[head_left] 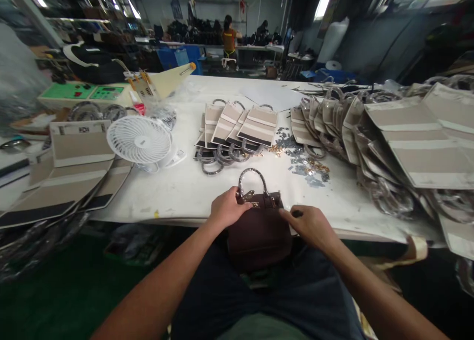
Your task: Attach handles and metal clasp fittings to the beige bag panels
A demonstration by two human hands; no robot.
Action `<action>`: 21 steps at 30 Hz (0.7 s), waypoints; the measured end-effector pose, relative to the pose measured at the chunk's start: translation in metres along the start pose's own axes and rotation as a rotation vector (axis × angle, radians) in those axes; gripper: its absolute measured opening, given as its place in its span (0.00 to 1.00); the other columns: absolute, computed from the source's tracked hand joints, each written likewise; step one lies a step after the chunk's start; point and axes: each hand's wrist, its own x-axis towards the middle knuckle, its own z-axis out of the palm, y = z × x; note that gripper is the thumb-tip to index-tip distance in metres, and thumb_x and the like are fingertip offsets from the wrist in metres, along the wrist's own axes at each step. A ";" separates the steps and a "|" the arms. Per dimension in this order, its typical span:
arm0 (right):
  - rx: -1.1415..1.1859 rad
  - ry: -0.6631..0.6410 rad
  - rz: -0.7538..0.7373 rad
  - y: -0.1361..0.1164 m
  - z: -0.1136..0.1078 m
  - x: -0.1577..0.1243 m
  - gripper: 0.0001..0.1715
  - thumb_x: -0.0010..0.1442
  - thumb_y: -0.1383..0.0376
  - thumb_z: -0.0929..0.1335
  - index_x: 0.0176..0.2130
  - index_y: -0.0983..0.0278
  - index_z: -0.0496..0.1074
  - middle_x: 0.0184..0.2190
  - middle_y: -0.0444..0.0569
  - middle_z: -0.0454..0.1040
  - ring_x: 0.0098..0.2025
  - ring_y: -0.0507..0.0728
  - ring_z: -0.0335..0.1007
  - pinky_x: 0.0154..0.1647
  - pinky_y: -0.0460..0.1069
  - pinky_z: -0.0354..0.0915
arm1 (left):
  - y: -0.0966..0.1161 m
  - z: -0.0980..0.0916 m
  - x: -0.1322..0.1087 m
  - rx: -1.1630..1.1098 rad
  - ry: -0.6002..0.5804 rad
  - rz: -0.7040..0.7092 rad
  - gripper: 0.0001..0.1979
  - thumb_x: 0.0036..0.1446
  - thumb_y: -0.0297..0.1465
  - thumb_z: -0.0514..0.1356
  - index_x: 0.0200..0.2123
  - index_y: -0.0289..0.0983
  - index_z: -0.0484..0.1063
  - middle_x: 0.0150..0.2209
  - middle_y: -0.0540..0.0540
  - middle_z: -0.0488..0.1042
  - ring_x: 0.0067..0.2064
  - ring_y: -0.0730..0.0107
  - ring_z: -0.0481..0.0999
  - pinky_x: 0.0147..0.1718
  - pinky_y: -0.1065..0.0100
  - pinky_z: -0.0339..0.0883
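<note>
A dark brown handbag [261, 231] rests at my lap against the table's front edge, its plastic-wrapped loop handle [253, 171] standing up. My left hand [228, 207] grips the bag's upper left corner, thumb on the front near gold-coloured metal fittings [254, 204]. At the upper right corner, my right hand [307, 222] is closed, with its fingertips touching the bag's edge. A small dark piece [296, 213] shows between its fingers; I cannot tell what it is.
Flat beige bag panels with wrapped handles lie in a middle stack [240, 125], a left pile [81, 167] and a large right pile [414, 137]. A white fan [140, 140] stands left. Loose metal pieces [307, 162] are scattered right of centre. A person [229, 38] works far behind.
</note>
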 end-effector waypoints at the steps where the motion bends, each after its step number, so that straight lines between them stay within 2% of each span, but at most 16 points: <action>1: 0.045 -0.061 -0.035 -0.004 0.006 -0.008 0.27 0.65 0.44 0.68 0.28 0.61 0.79 0.22 0.47 0.76 0.27 0.57 0.71 0.29 0.51 0.61 | 0.000 -0.001 0.001 -0.012 -0.003 0.003 0.19 0.54 0.46 0.71 0.42 0.42 0.74 0.41 0.45 0.83 0.43 0.51 0.81 0.37 0.63 0.66; 3: 0.208 -0.134 -0.165 -0.013 0.025 -0.019 0.20 0.66 0.50 0.69 0.42 0.60 0.84 0.35 0.49 0.83 0.36 0.60 0.78 0.35 0.51 0.69 | -0.003 -0.001 0.000 -0.083 -0.005 0.032 0.18 0.54 0.45 0.71 0.41 0.41 0.75 0.39 0.46 0.82 0.42 0.54 0.81 0.37 0.64 0.66; 4: 0.293 -0.120 -0.247 -0.016 0.035 -0.021 0.19 0.66 0.54 0.69 0.49 0.59 0.83 0.43 0.51 0.84 0.42 0.61 0.80 0.42 0.52 0.72 | -0.004 -0.002 -0.002 -0.138 -0.008 0.053 0.17 0.54 0.44 0.71 0.39 0.40 0.75 0.38 0.46 0.82 0.41 0.56 0.81 0.37 0.64 0.66; 7: 0.404 0.100 -0.433 -0.021 0.056 -0.015 0.23 0.67 0.63 0.67 0.59 0.58 0.79 0.56 0.53 0.80 0.57 0.61 0.77 0.59 0.55 0.72 | -0.012 -0.006 -0.013 -0.333 -0.033 0.101 0.15 0.54 0.41 0.71 0.38 0.39 0.76 0.36 0.48 0.81 0.38 0.60 0.79 0.37 0.65 0.67; 10: 0.335 0.327 -0.487 -0.016 0.053 -0.004 0.25 0.67 0.67 0.66 0.61 0.57 0.77 0.62 0.55 0.74 0.62 0.61 0.73 0.63 0.57 0.70 | -0.019 -0.014 -0.028 -0.514 -0.118 0.111 0.17 0.53 0.42 0.71 0.41 0.38 0.77 0.37 0.48 0.81 0.39 0.61 0.79 0.40 0.64 0.69; 12: 0.280 0.406 -0.461 -0.010 0.043 0.000 0.22 0.67 0.66 0.67 0.58 0.58 0.79 0.57 0.55 0.76 0.57 0.61 0.75 0.58 0.56 0.72 | -0.024 -0.019 -0.035 -0.630 -0.220 0.103 0.25 0.50 0.44 0.74 0.47 0.37 0.77 0.41 0.47 0.82 0.42 0.59 0.80 0.43 0.63 0.71; 15: 0.258 0.416 -0.394 -0.001 0.028 0.003 0.10 0.65 0.64 0.71 0.43 0.60 0.83 0.39 0.51 0.78 0.42 0.59 0.77 0.46 0.54 0.73 | -0.027 -0.025 -0.039 -0.739 -0.367 0.056 0.37 0.44 0.47 0.77 0.54 0.36 0.76 0.47 0.43 0.83 0.47 0.54 0.81 0.49 0.59 0.72; 17: 0.241 0.361 -0.368 0.003 0.024 0.004 0.06 0.63 0.63 0.72 0.36 0.60 0.82 0.34 0.49 0.79 0.38 0.59 0.77 0.43 0.53 0.71 | -0.028 -0.027 -0.038 -0.713 -0.392 0.031 0.37 0.44 0.48 0.78 0.54 0.35 0.77 0.49 0.41 0.83 0.50 0.50 0.81 0.53 0.57 0.72; 21: -0.026 0.173 -0.264 0.004 0.022 0.003 0.09 0.63 0.57 0.74 0.34 0.59 0.80 0.33 0.47 0.82 0.38 0.60 0.78 0.40 0.51 0.65 | -0.025 -0.031 -0.032 -0.668 -0.473 0.026 0.33 0.53 0.51 0.72 0.55 0.35 0.79 0.49 0.39 0.84 0.51 0.48 0.82 0.53 0.56 0.72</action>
